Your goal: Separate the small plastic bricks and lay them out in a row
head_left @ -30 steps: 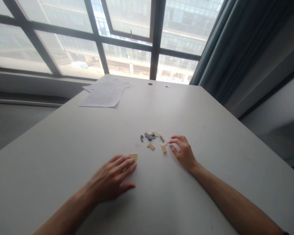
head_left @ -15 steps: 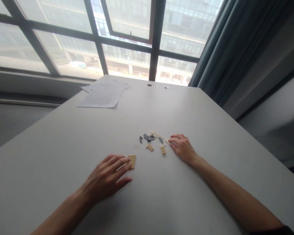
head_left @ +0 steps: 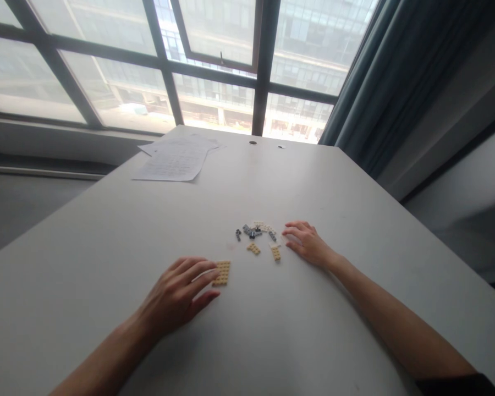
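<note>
On the white table, a tan studded toy-brick plate point(head_left: 224, 273) lies partly beneath the fingertips of my left hand point(head_left: 183, 289). That hand has its fingers apart and the thumb held away from the plate. My right hand point(head_left: 308, 243) rests further off to the right, fingers spread, beside a loose group of small bricks. In this group are white plates point(head_left: 265, 226), a grey piece point(head_left: 272, 236), a dark grey angled piece point(head_left: 238, 235), a tan corner-shaped plate point(head_left: 253, 248) and a small tan plate point(head_left: 276, 253). Whether something pale lies under the right fingertips is unclear.
Printed paper sheets point(head_left: 171, 162) lie at the table's far left. Two small round holes, one dark point(head_left: 253, 142), sit near the far edge of the white table point(head_left: 247, 341). Beyond are framed windows and a blue-grey curtain point(head_left: 363, 82) on the right.
My left hand has drawn back slightly left, uncovering more of the tan plate. My right fingers have lifted or shifted a little, and the white piece by them shows less plainly.
</note>
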The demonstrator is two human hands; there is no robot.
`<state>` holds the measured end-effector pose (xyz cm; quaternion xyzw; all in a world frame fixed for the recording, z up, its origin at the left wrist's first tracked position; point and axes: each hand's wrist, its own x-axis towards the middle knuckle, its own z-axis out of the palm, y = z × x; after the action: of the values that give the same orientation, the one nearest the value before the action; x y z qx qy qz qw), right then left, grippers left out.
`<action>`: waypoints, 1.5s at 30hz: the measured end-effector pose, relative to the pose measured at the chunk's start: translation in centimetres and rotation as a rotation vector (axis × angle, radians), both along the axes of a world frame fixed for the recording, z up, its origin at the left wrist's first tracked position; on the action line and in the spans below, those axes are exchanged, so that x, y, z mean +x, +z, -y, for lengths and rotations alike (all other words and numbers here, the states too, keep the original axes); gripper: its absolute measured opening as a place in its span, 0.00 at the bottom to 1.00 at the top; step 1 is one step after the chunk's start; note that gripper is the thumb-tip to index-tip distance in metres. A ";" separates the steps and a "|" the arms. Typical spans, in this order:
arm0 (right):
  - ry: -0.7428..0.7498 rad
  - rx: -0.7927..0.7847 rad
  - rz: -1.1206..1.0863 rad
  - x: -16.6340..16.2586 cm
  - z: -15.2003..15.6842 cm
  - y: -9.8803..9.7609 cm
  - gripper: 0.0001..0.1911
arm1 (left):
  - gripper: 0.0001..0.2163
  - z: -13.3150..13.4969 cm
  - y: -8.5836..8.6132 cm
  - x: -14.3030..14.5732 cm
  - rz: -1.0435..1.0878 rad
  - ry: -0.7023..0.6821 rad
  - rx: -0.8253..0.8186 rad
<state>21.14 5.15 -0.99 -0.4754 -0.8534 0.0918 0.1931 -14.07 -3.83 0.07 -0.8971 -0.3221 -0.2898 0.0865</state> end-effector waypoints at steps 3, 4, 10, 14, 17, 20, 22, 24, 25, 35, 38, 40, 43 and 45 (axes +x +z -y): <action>-0.008 0.016 -0.021 0.0 0.3 -0.2 0.10 | 0.08 0.0 -0.1 -0.1 -0.005 -0.003 -0.004; -0.010 0.021 -0.026 0.0 0.4 -0.2 0.10 | 0.08 0.0 -0.1 -0.1 -0.013 -0.002 -0.005; -0.035 0.030 -0.040 0.2 1.2 -0.3 0.09 | 0.08 -0.1 -0.4 -0.3 -0.016 0.001 -0.017; -0.069 0.030 -0.044 0.4 1.2 -0.5 0.10 | 0.07 -0.1 -0.1 0.0 -0.015 -0.005 -0.009; -0.078 0.046 -0.062 0.3 1.2 -0.5 0.12 | 0.06 -0.2 -0.1 0.2 -0.013 -0.001 0.013; -0.062 0.060 -0.104 -0.2 1.5 -0.3 0.13 | 0.07 -0.4 -0.2 0.0 0.000 0.036 0.033; -0.031 0.061 -0.127 -0.7 1.9 0.0 0.13 | 0.08 -0.6 -0.3 -0.4 0.015 0.077 0.043; 0.008 0.060 -0.135 -1.4 2.4 0.4 0.12 | 0.07 -0.8 -0.3 -0.8 0.036 0.120 0.050; 0.028 0.061 -0.134 -1.7 2.7 0.5 0.11 | 0.07 -0.9 -0.3 -1.0 0.051 0.141 0.053; 0.171 0.105 -0.069 -3.3 3.6 0.3 0.08 | 0.06 -0.8 -0.6 -1.2 0.088 0.183 -0.003; 0.162 0.100 -0.075 -3.1 3.4 0.1 0.08 | 0.05 -0.8 -0.6 -1.2 0.086 0.178 -0.006; 0.155 0.096 -0.084 -3.0 3.2 0.1 0.10 | 0.05 -0.8 -0.7 -1.2 0.083 0.173 -0.007; 0.125 0.095 -0.099 -2.7 2.9 0.3 0.14 | 0.06 -0.8 -0.7 -1.1 0.079 0.165 -0.009; 0.104 0.086 -0.099 -2.6 2.8 0.6 0.17 | 0.06 -0.8 -0.7 -1.1 0.081 0.159 -0.006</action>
<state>18.52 2.32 -0.43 -0.4164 -0.8696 0.0881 0.2502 -15.15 -3.04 -0.65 -0.8564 -0.3965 -0.3171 0.0933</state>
